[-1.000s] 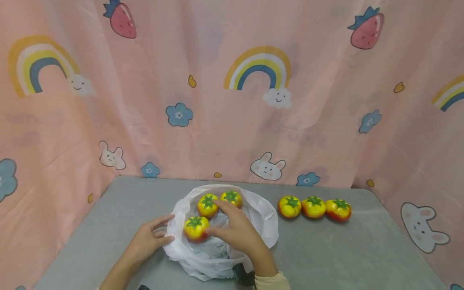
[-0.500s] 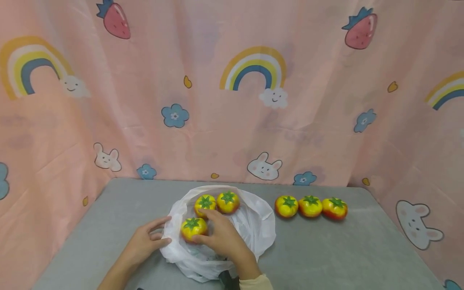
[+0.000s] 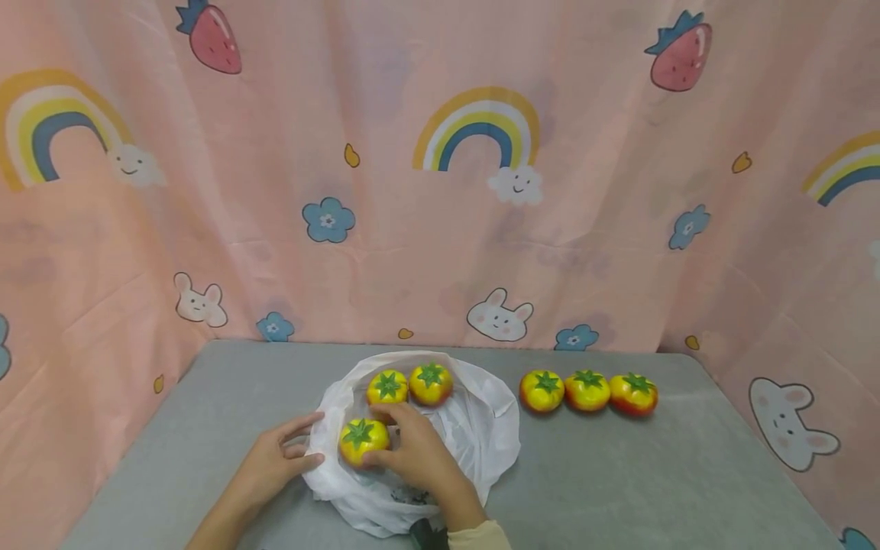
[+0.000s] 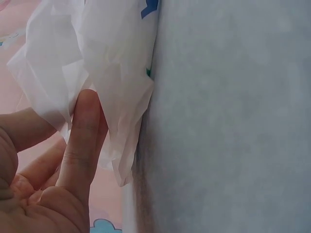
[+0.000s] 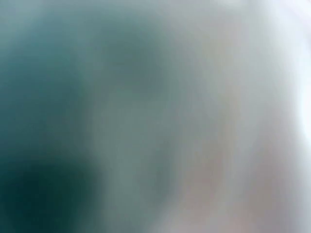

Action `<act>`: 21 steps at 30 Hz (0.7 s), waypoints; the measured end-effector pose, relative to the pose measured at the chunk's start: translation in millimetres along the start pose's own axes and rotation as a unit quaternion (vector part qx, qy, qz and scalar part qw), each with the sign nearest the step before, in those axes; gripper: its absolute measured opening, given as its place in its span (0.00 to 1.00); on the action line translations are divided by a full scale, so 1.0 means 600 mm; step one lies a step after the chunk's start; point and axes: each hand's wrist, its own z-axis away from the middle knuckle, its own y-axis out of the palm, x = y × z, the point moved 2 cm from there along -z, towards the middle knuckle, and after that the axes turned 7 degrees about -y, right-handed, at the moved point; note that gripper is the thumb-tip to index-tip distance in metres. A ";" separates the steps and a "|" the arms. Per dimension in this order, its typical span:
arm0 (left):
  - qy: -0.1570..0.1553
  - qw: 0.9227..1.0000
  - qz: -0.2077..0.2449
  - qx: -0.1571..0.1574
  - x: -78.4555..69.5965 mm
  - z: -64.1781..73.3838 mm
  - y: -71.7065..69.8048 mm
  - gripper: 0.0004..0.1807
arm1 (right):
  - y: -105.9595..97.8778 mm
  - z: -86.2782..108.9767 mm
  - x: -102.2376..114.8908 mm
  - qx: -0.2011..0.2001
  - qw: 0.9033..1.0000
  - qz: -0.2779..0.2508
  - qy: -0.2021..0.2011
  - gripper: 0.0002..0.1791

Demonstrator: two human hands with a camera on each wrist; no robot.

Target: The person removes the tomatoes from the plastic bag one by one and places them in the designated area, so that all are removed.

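Note:
A white plastic bag (image 3: 491, 428) lies spread wide in the head view, with three yellow-and-red tomatoes with green star tops in it. My right hand (image 3: 422, 454) reaches into the bag, thumb and index finger around the right side of the nearest tomato (image 3: 360, 439). Behind it sit another tomato (image 3: 387, 386) and a third tomato (image 3: 431, 383), side by side. At the bag's left edge, my left hand (image 3: 271, 458) holds the thin rim; the left wrist view shows its fingers (image 4: 85, 131) against the crumpled plastic. The right wrist view is blurred.
Three more tomatoes (image 3: 587, 390) stand in a row on the grey tabletop (image 3: 619, 481), right of the bag. A pink curtain (image 3: 598, 191) printed with rainbows and bunnies hangs behind. A dark object (image 3: 428, 535) is near the right sleeve (image 3: 481, 536).
My right hand has moved left and toward me around the nearest tomato, which has shifted slightly toward me. The left hand stays at the bag's edge. The whole head view has shifted slightly.

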 end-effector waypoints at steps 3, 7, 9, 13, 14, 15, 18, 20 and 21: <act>-0.008 1.000 -0.012 -0.004 0.000 -0.001 0.000 0.37 | 0.004 -0.002 -0.002 0.007 1.000 0.001 -0.001 0.40; -0.011 0.999 -0.030 -0.009 0.000 -0.003 0.001 0.36 | 0.006 -0.002 -0.004 0.031 0.999 0.003 0.010 0.43; -0.011 0.999 -0.033 -0.009 -0.001 -0.003 0.003 0.36 | 0.007 -0.001 -0.004 0.039 0.999 0.006 0.015 0.44; -0.013 0.999 -0.042 -0.009 -0.005 -0.003 0.005 0.36 | 0.007 -0.001 -0.004 0.045 0.999 0.011 0.010 0.44; -0.013 0.999 -0.043 -0.009 -0.006 -0.003 0.005 0.36 | 0.007 -0.001 -0.004 0.046 0.999 0.012 0.009 0.43; -0.012 0.999 -0.045 -0.008 -0.006 -0.002 0.004 0.37 | 0.008 -0.001 -0.004 0.047 0.999 0.013 0.007 0.43; -0.005 0.999 -0.045 -0.005 -0.007 -0.002 0.003 0.37 | 0.010 -0.001 -0.005 0.046 0.999 0.009 0.008 0.43; -0.002 0.999 -0.044 -0.003 -0.005 -0.002 0.003 0.37 | 0.011 0.000 -0.007 0.045 0.999 0.008 0.009 0.43; 0.000 0.999 -0.045 -0.003 -0.005 -0.002 0.004 0.37 | 0.012 0.000 -0.007 0.044 0.999 0.009 0.008 0.43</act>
